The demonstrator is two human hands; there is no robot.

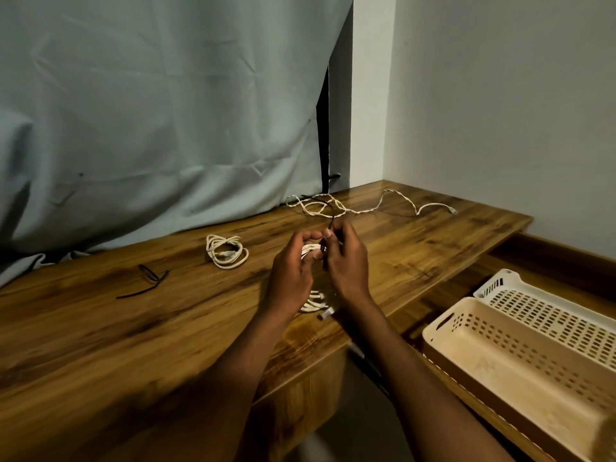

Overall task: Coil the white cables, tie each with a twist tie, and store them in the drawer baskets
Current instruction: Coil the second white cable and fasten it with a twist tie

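Observation:
My left hand (291,275) grips a coiled white cable (313,303) above the wooden table (133,328); loops show above and below the hand, and a plug end hangs at the bottom. My right hand (345,261) pinches a black twist tie (331,225) at the top of that coil. A second coiled white cable (226,251) lies on the table to the left. An uncoiled white cable (366,208) sprawls at the back. Two black twist ties (146,281) lie at the left.
An open drawer at the lower right holds a beige basket (483,358) and a white basket (540,301) behind it, both with perforated walls. A grey cloth (160,111) hangs along the table's back edge. A white wall stands at the right.

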